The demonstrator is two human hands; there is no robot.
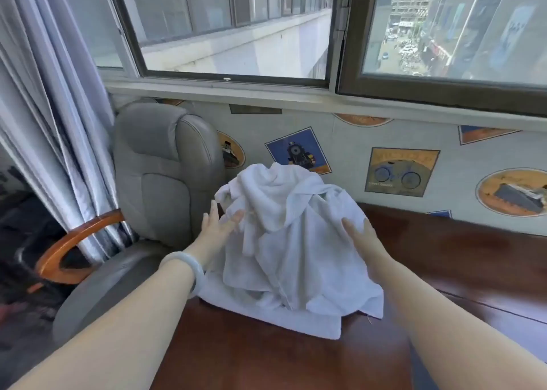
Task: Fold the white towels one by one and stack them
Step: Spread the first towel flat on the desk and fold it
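A crumpled heap of white towels [291, 238] lies on the dark brown table [444, 253], near its left end. My left hand [217, 228] is at the heap's left side, fingers straight and spread, its fingertips touching the cloth. My right hand [359, 236] rests against the heap's right side with fingers extended. Neither hand grips anything. How many towels are in the heap cannot be made out.
A grey leather chair [161, 176] with a wooden armrest [68, 247] stands left of the table. Behind the heap runs a wall with picture prints [399, 170], and above it a window [236, 28]. Curtains [50, 108] hang at the far left.
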